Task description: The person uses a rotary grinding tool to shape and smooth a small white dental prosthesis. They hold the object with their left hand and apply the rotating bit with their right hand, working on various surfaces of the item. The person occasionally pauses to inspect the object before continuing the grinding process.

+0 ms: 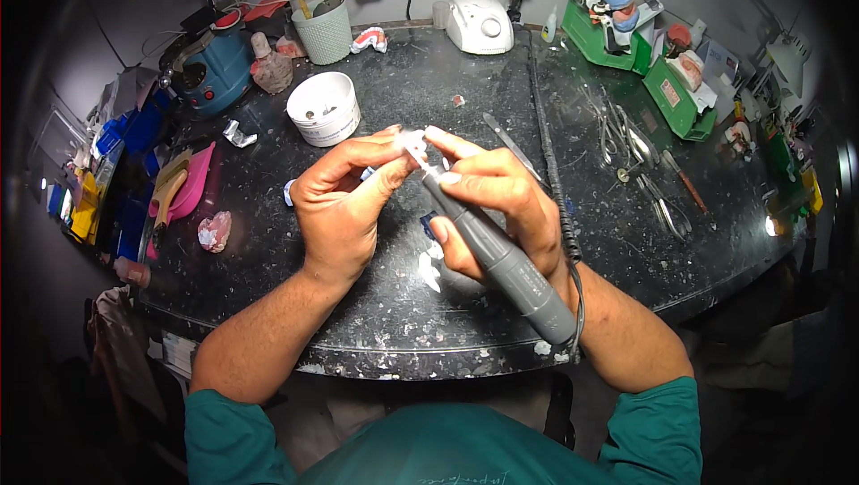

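My right hand point(510, 199) is wrapped round a dark grey rotary handpiece point(510, 270), held slantwise with its thin tip up and to the left. A coiled cord point(548, 140) runs along the table beside it. The fingertips of my left hand point(340, 203) pinch a small white piece point(412, 140), and the tool's tip meets it or lies right against it. Glare and the fingers hide the piece's exact shape. My right index fingertip is also close to the piece.
A white tub point(324, 109) stands beyond my left hand, with a pink dustpan point(192, 182) and brush further left. At the back are a white control unit point(480, 23) and a pen cup point(324, 35). Metal hand tools point(631, 140) and green boxes point(680, 96) lie right.
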A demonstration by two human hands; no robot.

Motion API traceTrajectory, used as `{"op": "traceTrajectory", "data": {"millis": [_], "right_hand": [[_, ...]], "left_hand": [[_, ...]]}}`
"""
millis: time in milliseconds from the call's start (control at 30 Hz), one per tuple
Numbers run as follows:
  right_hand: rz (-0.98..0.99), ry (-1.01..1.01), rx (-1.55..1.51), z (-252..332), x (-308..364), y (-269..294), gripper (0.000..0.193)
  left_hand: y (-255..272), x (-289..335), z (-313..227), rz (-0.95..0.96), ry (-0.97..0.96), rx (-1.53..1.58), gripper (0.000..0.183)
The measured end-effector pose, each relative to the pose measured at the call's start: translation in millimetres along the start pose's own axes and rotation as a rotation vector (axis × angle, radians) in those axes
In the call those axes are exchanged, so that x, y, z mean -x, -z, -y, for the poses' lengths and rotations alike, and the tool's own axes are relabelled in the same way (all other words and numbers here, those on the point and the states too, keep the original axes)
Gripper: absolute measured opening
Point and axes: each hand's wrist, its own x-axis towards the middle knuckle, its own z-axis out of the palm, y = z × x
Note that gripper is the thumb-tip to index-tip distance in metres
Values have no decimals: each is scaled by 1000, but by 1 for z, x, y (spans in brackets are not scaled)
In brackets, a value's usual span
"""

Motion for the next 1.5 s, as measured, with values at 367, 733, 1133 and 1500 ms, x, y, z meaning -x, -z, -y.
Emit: {"op": "traceTrajectory", "data": {"millis": [367, 733, 1133, 1500], "right_hand": [[7, 14, -4, -2, 0, 2, 43], [-19, 2, -63, -6, 2, 2, 42], [-27, 13, -76, -5, 0, 1, 42], [-28, -7, -17, -6, 2, 2, 42]], "left_hand": [[-1, -3, -5, 23, -44, -52, 13], [4, -9, -7, 79, -253, -270, 15], [3, -12, -8, 80, -307, -317, 16], [3, -9, -9, 73, -262, -286, 15]]}}
